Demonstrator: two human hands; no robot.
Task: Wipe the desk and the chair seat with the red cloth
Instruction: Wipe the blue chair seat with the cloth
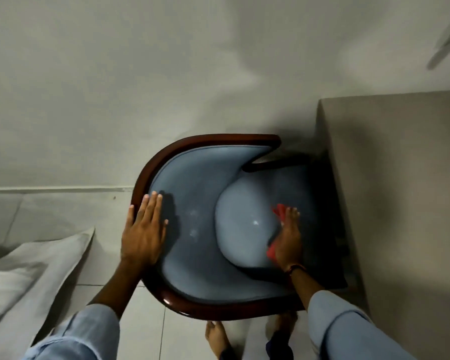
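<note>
A tub chair with a dark wooden frame [151, 165] and blue upholstery stands below me, its rounded blue seat [242, 227] facing the desk. My right hand [289, 237] lies flat on the red cloth [277, 229], pressing it against the seat's right side; only the cloth's edges show around the fingers and palm. My left hand [143, 229] rests flat with fingers spread on the padded inside of the chair's backrest, thumb over the wooden rim. The grey desk [395, 183] stands on the right, with the chair's front tucked against it.
A white wall fills the top of the view, with a pale tiled floor [63, 211] below it. White bedding [24, 276] lies at the lower left. My bare feet [216, 336] stand on the tiles just behind the chair.
</note>
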